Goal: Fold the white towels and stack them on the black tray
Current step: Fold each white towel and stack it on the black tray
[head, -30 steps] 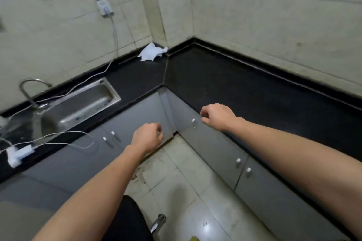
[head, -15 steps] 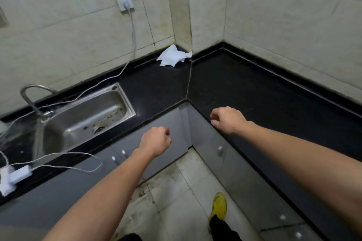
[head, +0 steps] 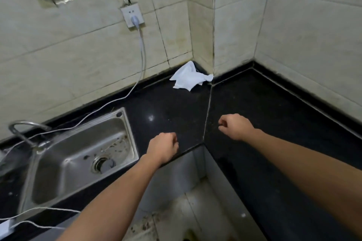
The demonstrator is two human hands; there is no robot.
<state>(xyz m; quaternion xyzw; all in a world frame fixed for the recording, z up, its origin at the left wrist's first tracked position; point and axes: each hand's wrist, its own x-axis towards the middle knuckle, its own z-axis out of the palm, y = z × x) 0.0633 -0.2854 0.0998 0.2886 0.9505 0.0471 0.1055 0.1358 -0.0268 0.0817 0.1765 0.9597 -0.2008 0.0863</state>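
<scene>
Left hand (head: pixel 163 147) and right hand (head: pixel 235 126) curl empty; the crumpled towel (head: pixel 189 79), upper centre, looks limp and light, best pinched at a corner.

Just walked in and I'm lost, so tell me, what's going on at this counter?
A person stands at the corner of a black countertop with both arms stretched out over it. The left hand and right hand are curled into fists, with no grip on anything. One crumpled white towel lies in the far corner against the wall, untouched and unfolded. No black tray is in view. A steel sink sits to the left, with a cable running down from a wall socket.
</scene>
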